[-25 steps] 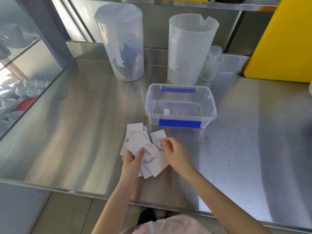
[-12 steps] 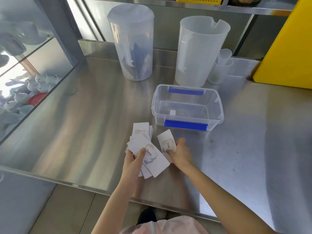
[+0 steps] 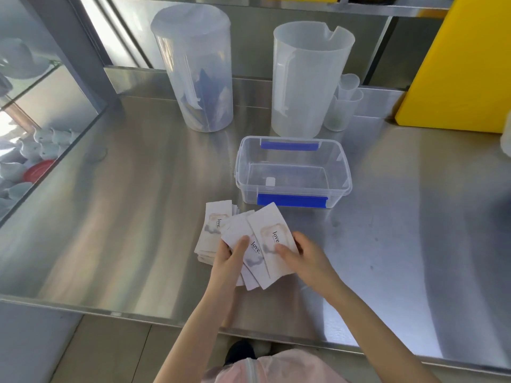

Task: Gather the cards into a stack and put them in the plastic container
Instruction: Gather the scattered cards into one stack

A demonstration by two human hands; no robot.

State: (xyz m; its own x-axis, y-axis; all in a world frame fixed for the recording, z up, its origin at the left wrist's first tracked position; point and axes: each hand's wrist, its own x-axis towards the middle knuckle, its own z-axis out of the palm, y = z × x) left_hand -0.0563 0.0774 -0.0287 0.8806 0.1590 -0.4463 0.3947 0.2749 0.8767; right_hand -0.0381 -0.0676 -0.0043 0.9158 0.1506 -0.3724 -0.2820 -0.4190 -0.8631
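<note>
Both hands are on the cards, down at the 6 o'clock side of the steel counter. The left hand pinches the fanned bundle, thumb on top across the face of a card printed "love.", fingers tucked beneath where they cannot be seen. The right hand comes in from 3 o'clock, thumb pressed on the uppermost card, the rest of the hand curled round that card's right edge. The cards are white with a pale blotchy picture; they lie loosely fanned, overlapping, not squared up, and a further untidy heap lies flat on the counter at 9 o'clock of the held bundle, one "love." card on top of it.

The plastic container sits just beyond the cards at 12 o'clock, near them but not touching. It is clear, rectangular, open-topped, with a blue clip on its near wall and another on its far wall. No card is in it; one small white object shows through its near wall, too small to identify.

Behind the container, at 12 o'clock, stands a translucent pitcher with a handle, small plastic cups beside it at 3 o'clock. At 11 o'clock stands a lidded clear jug with something blue inside. A yellow board leans at 2 o'clock.
</note>
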